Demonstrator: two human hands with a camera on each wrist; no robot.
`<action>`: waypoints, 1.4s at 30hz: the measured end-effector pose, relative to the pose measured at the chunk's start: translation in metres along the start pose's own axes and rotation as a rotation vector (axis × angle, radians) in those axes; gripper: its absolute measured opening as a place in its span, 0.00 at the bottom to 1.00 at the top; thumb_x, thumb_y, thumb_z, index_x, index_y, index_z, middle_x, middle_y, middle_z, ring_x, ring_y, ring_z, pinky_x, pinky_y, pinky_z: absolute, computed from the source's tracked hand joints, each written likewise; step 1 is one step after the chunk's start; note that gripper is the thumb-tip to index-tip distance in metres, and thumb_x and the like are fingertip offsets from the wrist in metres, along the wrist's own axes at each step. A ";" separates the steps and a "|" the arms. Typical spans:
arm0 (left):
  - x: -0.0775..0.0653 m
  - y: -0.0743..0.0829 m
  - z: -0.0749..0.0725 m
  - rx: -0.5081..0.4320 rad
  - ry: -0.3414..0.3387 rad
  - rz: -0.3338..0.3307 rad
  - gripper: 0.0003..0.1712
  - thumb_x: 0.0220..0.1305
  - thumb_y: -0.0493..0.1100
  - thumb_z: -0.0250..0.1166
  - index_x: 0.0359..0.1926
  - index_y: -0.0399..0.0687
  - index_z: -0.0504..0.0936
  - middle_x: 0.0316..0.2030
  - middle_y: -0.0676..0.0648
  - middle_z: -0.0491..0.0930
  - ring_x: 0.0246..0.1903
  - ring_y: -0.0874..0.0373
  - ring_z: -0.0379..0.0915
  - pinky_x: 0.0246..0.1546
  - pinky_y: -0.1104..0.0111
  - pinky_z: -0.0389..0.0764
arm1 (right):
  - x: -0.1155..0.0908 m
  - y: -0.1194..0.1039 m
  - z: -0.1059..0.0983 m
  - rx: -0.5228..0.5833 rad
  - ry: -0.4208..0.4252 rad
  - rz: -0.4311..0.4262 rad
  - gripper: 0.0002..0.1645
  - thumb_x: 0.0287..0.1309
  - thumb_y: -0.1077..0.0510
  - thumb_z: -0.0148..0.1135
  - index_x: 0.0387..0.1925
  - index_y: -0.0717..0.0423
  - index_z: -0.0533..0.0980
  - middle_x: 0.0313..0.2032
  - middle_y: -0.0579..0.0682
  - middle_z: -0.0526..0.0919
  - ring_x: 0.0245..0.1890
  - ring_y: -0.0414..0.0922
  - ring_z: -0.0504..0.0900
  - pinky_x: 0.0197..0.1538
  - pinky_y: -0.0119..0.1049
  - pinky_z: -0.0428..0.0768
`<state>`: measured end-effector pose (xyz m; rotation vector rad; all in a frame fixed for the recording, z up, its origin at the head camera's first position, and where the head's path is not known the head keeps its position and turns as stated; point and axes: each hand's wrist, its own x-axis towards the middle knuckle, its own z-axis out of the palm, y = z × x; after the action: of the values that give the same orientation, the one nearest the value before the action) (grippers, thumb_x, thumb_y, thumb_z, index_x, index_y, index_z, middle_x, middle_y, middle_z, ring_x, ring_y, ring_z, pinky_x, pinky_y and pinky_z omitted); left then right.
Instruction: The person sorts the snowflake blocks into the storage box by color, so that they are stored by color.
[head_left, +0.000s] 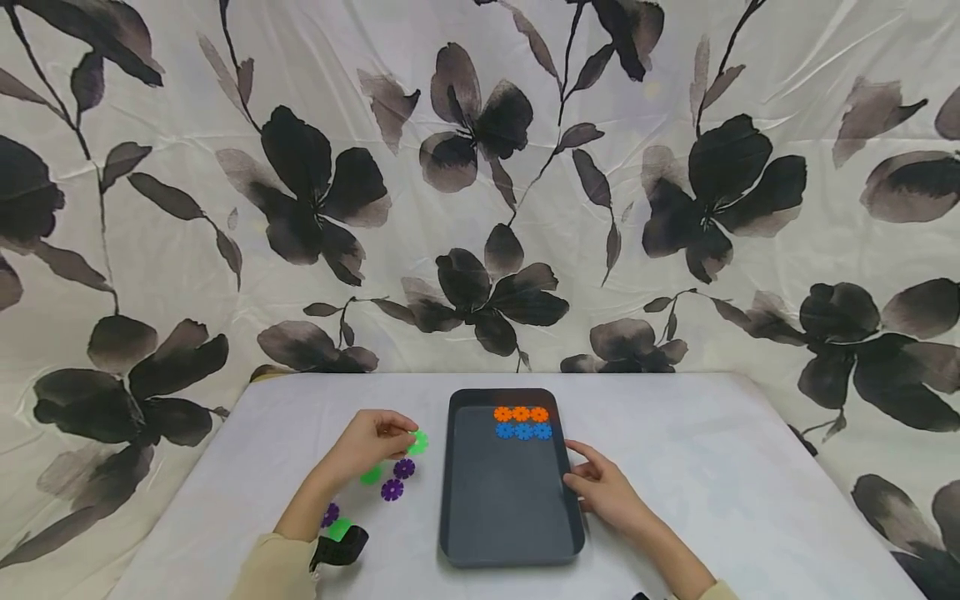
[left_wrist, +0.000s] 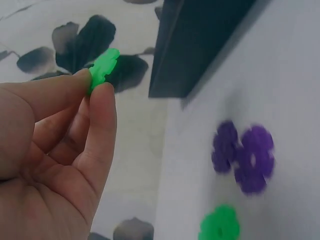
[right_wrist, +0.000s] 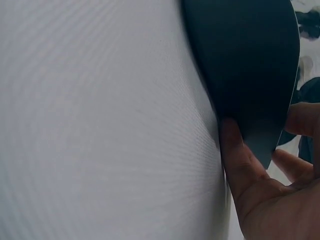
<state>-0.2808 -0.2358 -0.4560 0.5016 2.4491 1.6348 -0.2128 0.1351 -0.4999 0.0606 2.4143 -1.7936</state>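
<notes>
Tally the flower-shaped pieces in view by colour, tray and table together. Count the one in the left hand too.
Orange pieces: 3
Blue pieces: 3
Purple pieces: 3
Green pieces: 3, including the one pinched in the left hand
Total in view: 12

Wears pale beige left sleeve [head_left: 273, 567], loose, lightly creased; right sleeve [head_left: 716, 592], same beige, just a sliver at frame bottom. Carries black device [head_left: 341, 546], rounded, slightly shiny, beside left sleeve. Shows small black piece [head_left: 640, 596] near right forearm [head_left: 671, 554], possibly a matching device, mostly cropped. Leaves left hand [head_left: 375, 437] and right hand [head_left: 603, 492] bare.
</notes>
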 end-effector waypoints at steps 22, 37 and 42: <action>0.061 0.056 0.082 0.022 -0.175 0.067 0.07 0.61 0.32 0.66 0.41 0.34 0.84 0.31 0.45 0.81 0.31 0.48 0.82 0.37 0.53 0.83 | 0.002 0.005 0.002 0.019 0.004 0.000 0.34 0.63 0.63 0.60 0.69 0.54 0.64 0.41 0.56 0.77 0.36 0.46 0.78 0.36 0.42 0.82; 0.091 0.046 0.137 -0.064 -0.150 -0.018 0.07 0.57 0.27 0.67 0.39 0.31 0.84 0.28 0.43 0.81 0.25 0.54 0.82 0.30 0.64 0.84 | 0.002 0.004 0.000 -0.010 0.018 0.000 0.33 0.63 0.62 0.60 0.69 0.53 0.65 0.39 0.55 0.78 0.35 0.46 0.78 0.35 0.40 0.82; 0.096 0.039 0.152 -0.071 -0.102 -0.033 0.08 0.55 0.26 0.67 0.37 0.31 0.85 0.25 0.45 0.80 0.23 0.55 0.81 0.28 0.66 0.83 | 0.002 0.004 0.000 0.006 0.012 -0.013 0.33 0.63 0.63 0.60 0.69 0.55 0.64 0.39 0.56 0.78 0.34 0.47 0.78 0.34 0.41 0.82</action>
<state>-0.3157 -0.0560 -0.4745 0.5181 2.3060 1.6348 -0.2139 0.1365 -0.5039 0.0564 2.4232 -1.8111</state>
